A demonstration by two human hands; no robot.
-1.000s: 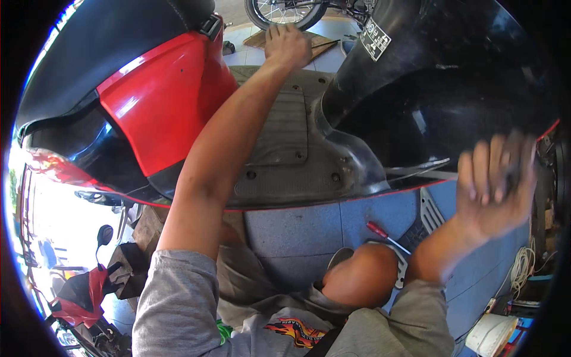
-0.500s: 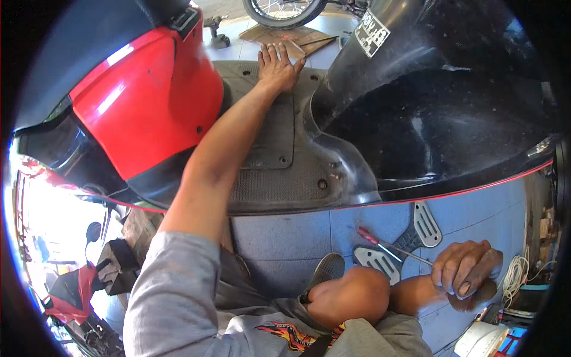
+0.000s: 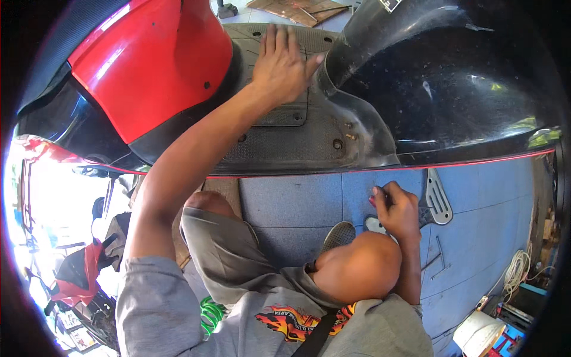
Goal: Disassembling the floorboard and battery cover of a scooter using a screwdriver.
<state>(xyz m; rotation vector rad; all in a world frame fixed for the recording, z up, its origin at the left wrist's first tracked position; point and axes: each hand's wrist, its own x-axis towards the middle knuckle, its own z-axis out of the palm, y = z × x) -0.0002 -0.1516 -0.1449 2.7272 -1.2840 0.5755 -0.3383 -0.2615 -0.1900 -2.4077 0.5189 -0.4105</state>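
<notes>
My left hand (image 3: 279, 71) lies over the dark scooter floorboard (image 3: 285, 149), fingers apart and stretched toward its far edge. The red side panel (image 3: 154, 71) rises left of it, the black front shield (image 3: 452, 95) right. Two small bolts (image 3: 350, 132) stick up at the board's right part. Below the scooter's red-lined edge, my right hand (image 3: 397, 211) is closed on a red screwdriver handle (image 3: 373, 199) just above the floor. A grey slotted metal plate (image 3: 440, 199) lies beside that hand. A T-handle wrench (image 3: 439, 256) lies on the tiles.
A wooden board (image 3: 285, 9) is on the far floor. A red-and-black motorbike (image 3: 80, 268) stands at left. Coiled cable (image 3: 517, 273) and a white bucket (image 3: 476, 330) are at right. My bent knees (image 3: 363, 262) are below the scooter, near a green coil (image 3: 211, 315).
My left hand has moved onto the floorboard with fingers spread. My right hand left the front shield for the floor, moved inward, and took hold of the red screwdriver. The view has shifted.
</notes>
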